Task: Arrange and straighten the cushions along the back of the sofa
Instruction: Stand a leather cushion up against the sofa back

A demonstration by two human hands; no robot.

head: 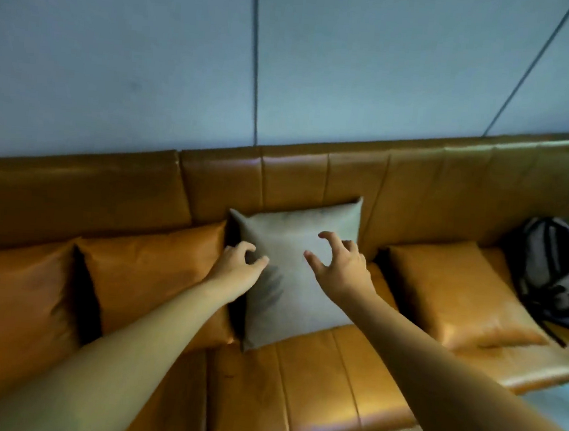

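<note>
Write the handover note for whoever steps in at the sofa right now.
Left hand: open, fingers curled at the left edge of the grey cushion, no grip yet.
Right hand: open, spread over the cushion's face, holding nothing.
Grey cushion leans against the sofa back, between two orange cushions on its left and, across a gap, a flatter-lying orange cushion on its right.
A backpack sits at the far right.
Left: square the grey cushion, prop up the right one.

A tan leather sofa (313, 383) stands against a pale wall. On its seat, leaning on the backrest, sit two tan cushions at the left (10, 308) (154, 272), a grey cushion (290, 284) in the middle and another tan cushion (455, 295) further right. A grey and black backpack (553, 269) rests at the far right end of the seat.
</note>
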